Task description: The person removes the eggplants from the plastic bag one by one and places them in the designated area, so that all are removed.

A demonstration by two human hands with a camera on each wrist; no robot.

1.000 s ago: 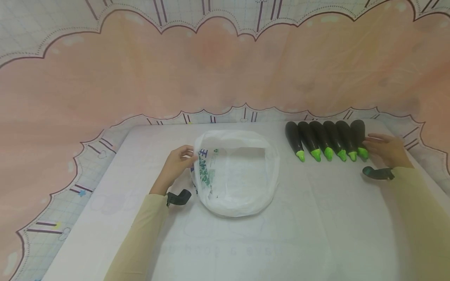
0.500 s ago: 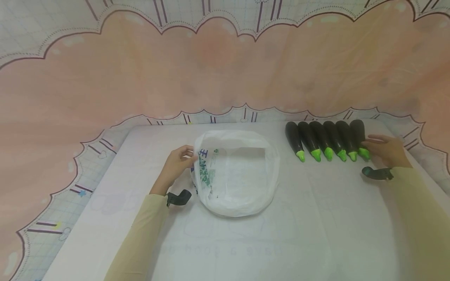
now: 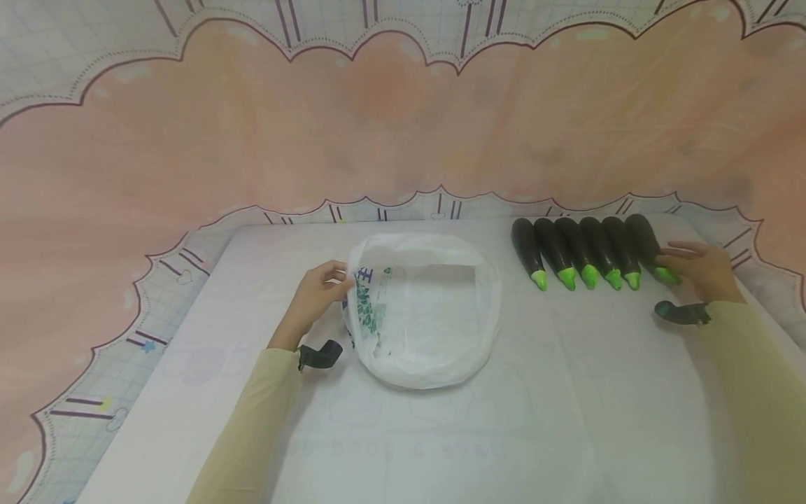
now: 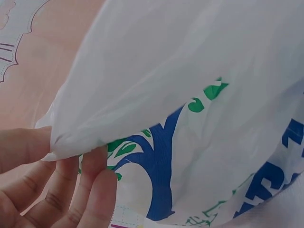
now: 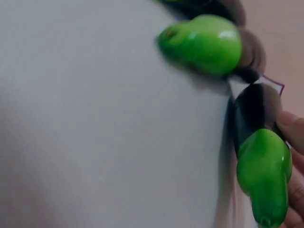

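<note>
A white plastic bag [image 3: 434, 315] with its rim rolled into a round opening stands mid-table. The left hand [image 3: 321, 294] pinches the bag's rim on its left side; in the left wrist view the thumb [image 4: 23, 149] lies on the outside, above the fingers. Several dark eggplants with bright green stem ends lie in a row at the back right. At the row's right end, the right hand [image 3: 702, 269] holds the outermost eggplant [image 3: 644, 238] near its green end. The right wrist view shows the thumb [image 5: 292, 130] against that eggplant's dark body, fingers partly hidden behind it.
The other eggplants [image 3: 569, 245] lie side by side left of the held one. A white cloth covers the table [image 3: 441, 448], and a peach patterned curtain [image 3: 403, 133] hangs behind it. Dark wrist cameras [image 3: 321, 354] sit on both sleeves.
The right hand has shifted slightly right, and the green end of the outermost eggplant has swung right, apart from its neighbour. The left hand and bag have not moved.
</note>
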